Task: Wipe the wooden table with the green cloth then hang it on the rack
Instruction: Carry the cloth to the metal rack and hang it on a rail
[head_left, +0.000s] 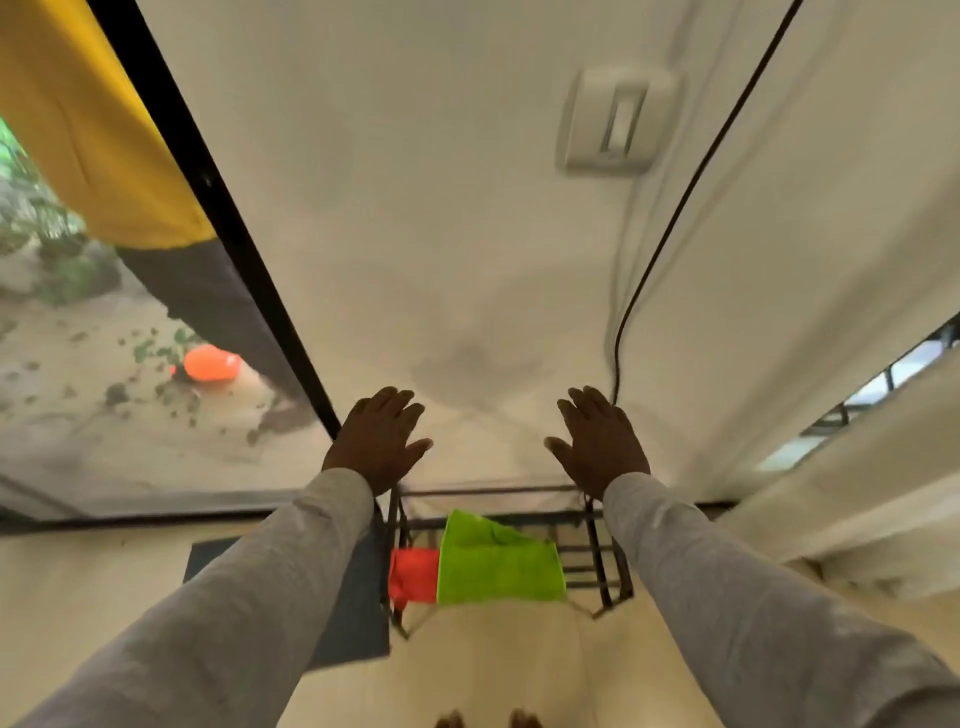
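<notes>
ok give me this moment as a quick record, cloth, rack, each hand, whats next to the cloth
green cloth: draped over the rack, hanging flat
rack: dark metal bars, standing by the wall
left hand: open, fingers spread, holding nothing, raised beyond the rack
right hand: open, fingers spread, holding nothing, raised beyond the rack
red cloth: hangs on the rack, at the green cloth's left edge
wooden table: not in view

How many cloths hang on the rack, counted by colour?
Green cloth: 1
Red-orange cloth: 1
Total on the rack: 2
</notes>
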